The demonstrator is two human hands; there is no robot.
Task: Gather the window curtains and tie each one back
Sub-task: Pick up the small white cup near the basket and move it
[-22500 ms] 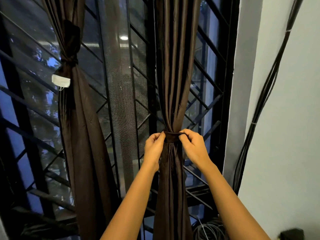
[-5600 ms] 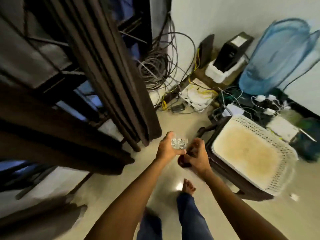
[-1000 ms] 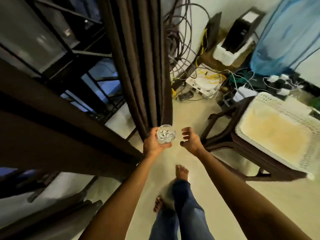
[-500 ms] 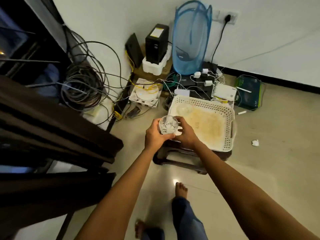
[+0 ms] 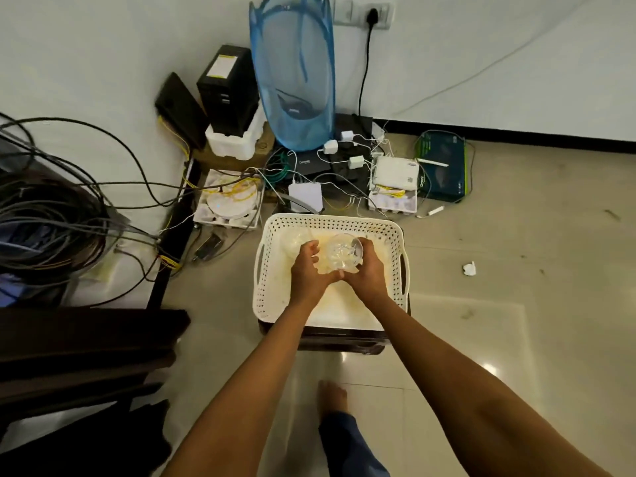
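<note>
Hands had come down together into the white basket (image 5: 395,232), left hand (image 5: 309,271) and right hand (image 5: 368,273) both cupped round a glass bowl (image 5: 344,251), leaving the curtain (image 5: 86,339) untouched at far left, its tying seemingly finished.

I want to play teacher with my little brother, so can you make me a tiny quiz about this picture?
1. True or false: only one hand holds the clear glass.
2. What colour is the mesh hamper by the wall? A red, B blue, C yellow.
3. What small thing lies on the floor to the right of the white basket?
Key: 1 false, the left hand and the right hand both hold it. 2 B. 3 a crumpled white scrap.
</note>
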